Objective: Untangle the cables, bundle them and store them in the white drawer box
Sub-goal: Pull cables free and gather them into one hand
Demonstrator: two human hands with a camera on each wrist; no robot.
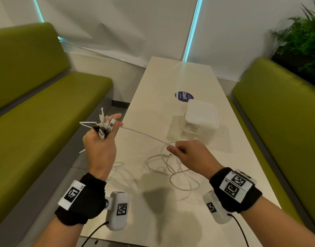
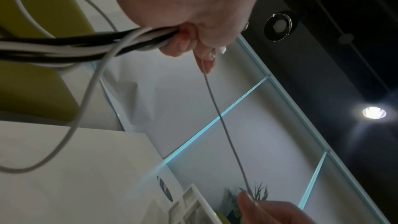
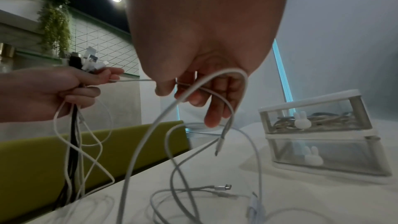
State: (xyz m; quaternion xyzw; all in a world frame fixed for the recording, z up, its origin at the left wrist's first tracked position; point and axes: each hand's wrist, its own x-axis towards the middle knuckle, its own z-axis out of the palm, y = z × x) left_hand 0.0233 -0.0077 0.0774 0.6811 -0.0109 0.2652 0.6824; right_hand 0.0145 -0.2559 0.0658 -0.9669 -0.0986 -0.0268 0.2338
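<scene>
My left hand [image 1: 101, 138] is raised left of the table and grips a bundle of black and white cables [image 2: 90, 45], their plugs [image 1: 104, 123] sticking up above the fist. One white cable [image 1: 144, 134] runs taut from its fingertips to my right hand [image 1: 181, 150], which pinches it between thumb and fingers; in the right wrist view a loop of that white cable [image 3: 215, 77] arches over the fingers. Loose white cables [image 1: 171, 168] lie tangled on the table below. The white drawer box [image 1: 201, 120] stands behind my right hand, both drawers closed, coiled cables in the upper drawer [image 3: 312, 118].
The long white table [image 1: 171, 77] carries a round dark sticker [image 1: 183, 96] beyond the box. Green benches [image 1: 37, 107] flank the table on both sides. A plant [image 1: 302, 32] stands at the far right. Several cables hang from my left hand past the table edge [image 3: 73, 151].
</scene>
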